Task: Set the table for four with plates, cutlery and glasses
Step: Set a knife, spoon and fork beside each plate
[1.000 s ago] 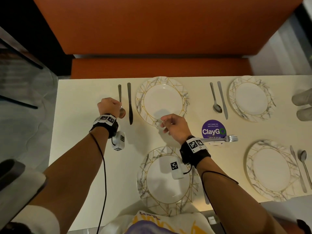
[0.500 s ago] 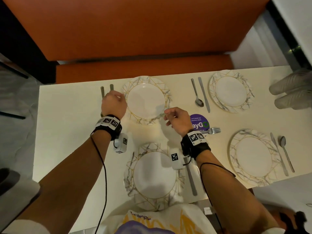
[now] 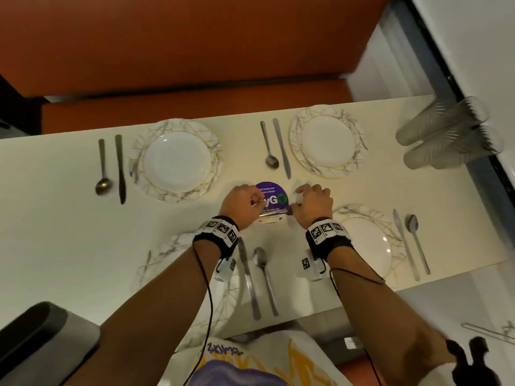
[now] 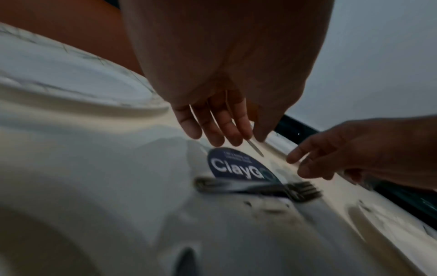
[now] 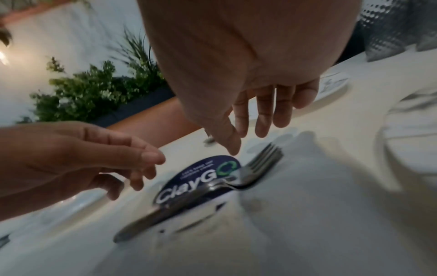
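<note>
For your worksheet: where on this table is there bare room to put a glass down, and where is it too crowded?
Bare table lies left of the far-left spoon and knife, running to the near edge. Crowded: the middle, where the left hand and right hand hover over the forks on the purple sticker.

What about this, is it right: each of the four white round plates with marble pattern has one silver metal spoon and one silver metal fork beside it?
Not fully. The head view shows, beside each white marble-patterned plate, a silver spoon and a silver knife, not a fork. The silver forks lie together at the round purple sticker.
</note>
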`<state>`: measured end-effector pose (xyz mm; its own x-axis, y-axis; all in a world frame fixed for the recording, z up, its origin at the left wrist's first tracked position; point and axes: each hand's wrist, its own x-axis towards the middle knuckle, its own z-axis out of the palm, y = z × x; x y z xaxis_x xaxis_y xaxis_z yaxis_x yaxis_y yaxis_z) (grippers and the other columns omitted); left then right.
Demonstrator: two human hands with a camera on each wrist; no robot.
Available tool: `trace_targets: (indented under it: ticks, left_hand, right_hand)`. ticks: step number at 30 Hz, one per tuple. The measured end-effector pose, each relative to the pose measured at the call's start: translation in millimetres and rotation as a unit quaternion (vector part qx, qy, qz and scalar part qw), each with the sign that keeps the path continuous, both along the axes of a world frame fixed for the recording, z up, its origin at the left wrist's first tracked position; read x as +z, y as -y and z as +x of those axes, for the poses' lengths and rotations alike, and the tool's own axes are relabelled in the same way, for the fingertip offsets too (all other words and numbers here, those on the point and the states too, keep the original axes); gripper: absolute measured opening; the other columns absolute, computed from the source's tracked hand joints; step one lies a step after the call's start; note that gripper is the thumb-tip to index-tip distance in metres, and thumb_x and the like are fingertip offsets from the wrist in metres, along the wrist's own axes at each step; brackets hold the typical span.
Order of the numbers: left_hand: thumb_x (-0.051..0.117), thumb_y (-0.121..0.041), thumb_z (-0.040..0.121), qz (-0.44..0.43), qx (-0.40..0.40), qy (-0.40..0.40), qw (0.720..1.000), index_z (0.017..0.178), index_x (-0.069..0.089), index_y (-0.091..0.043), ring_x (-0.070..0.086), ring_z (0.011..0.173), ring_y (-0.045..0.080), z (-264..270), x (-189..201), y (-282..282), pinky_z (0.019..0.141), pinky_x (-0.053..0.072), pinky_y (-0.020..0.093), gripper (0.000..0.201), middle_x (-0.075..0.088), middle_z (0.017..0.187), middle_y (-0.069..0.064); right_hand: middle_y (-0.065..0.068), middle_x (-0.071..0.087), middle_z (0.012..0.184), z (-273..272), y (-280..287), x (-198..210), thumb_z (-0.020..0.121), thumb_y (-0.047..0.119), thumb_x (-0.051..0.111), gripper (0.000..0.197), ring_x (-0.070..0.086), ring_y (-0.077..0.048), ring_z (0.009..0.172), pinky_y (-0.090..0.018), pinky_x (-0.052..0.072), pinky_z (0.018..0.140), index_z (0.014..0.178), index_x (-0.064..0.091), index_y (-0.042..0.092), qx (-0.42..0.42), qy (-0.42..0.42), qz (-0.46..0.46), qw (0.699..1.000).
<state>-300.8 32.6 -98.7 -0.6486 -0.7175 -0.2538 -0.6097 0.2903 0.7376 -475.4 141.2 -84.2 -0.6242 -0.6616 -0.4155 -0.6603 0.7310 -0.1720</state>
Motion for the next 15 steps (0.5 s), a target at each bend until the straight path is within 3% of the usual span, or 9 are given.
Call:
trace_targets:
  ticks: [2, 5, 8, 12, 15]
  left_hand:
    - [0.079, -0.034, 0.084, 0.006, -0.025, 0.035, 0.999, 0.097, 0.076, -0.021, 0.064, 0.092, 0.022, -15.4, -10.2, -16.2, 0.085, 0.056, 0.041, 0.019, 0.071, 0.094, -0.001]
    - [0.079, -0.043, 0.083, -0.022, -0.049, 0.105, 0.993, 0.100, 0.078, -0.029, 0.058, 0.103, 0.024, -28.3, -21.2, -32.7, 0.092, 0.052, 0.043, 0.023, 0.070, 0.099, -0.002]
    - [0.078, -0.044, 0.085, -0.029, -0.020, 0.123, 0.992, 0.099, 0.079, -0.031, 0.060, 0.104, 0.025, -33.3, -24.4, -39.4, 0.094, 0.051, 0.046, 0.020, 0.070, 0.099, -0.003]
    - [0.078, -0.031, 0.087, -0.007, -0.004, 0.118, 0.993, 0.100, 0.079, -0.025, 0.062, 0.103, 0.025, -35.0, -13.2, -40.4, 0.096, 0.052, 0.043, 0.014, 0.071, 0.103, 0.001]
    - [0.077, -0.015, 0.086, 0.025, 0.021, 0.070, 0.997, 0.094, 0.075, -0.015, 0.063, 0.090, 0.025, -33.6, -0.1, -36.3, 0.089, 0.054, 0.041, 0.008, 0.069, 0.094, 0.005]
  right_hand:
    - [-0.007, 0.056, 0.131, -10.4, -4.6, -4.8, 0.089, 0.043, 0.067, 0.044, 0.047, -0.033, 0.123, -0.046, 0.039, 0.101, 0.128, 0.056, 0.024, 0.032, -0.002, 0.035, 0.999]
    - [-0.002, 0.066, 0.119, -18.4, -7.8, -12.3, 0.092, 0.035, 0.062, 0.024, 0.057, -0.029, 0.117, -0.047, 0.035, 0.103, 0.115, 0.059, 0.028, 0.055, 0.021, 0.031, 0.998]
    - [0.000, 0.069, 0.112, -23.2, -8.7, -14.4, 0.095, 0.030, 0.061, 0.015, 0.059, -0.027, 0.114, -0.044, 0.036, 0.104, 0.109, 0.064, 0.027, 0.058, 0.052, 0.022, 0.997]
    - [-0.003, 0.073, 0.106, -32.4, -7.1, -11.6, 0.091, 0.022, 0.067, 0.011, 0.066, -0.026, 0.105, -0.035, 0.051, 0.092, 0.099, 0.073, 0.021, 0.025, 0.135, -0.039, 0.990]
    - [-0.004, 0.075, 0.105, -38.6, 0.8, 0.8, 0.091, 0.016, 0.069, 0.012, 0.067, -0.021, 0.098, -0.022, 0.045, 0.081, 0.099, 0.077, 0.013, 0.004, 0.201, -0.128, 0.971]
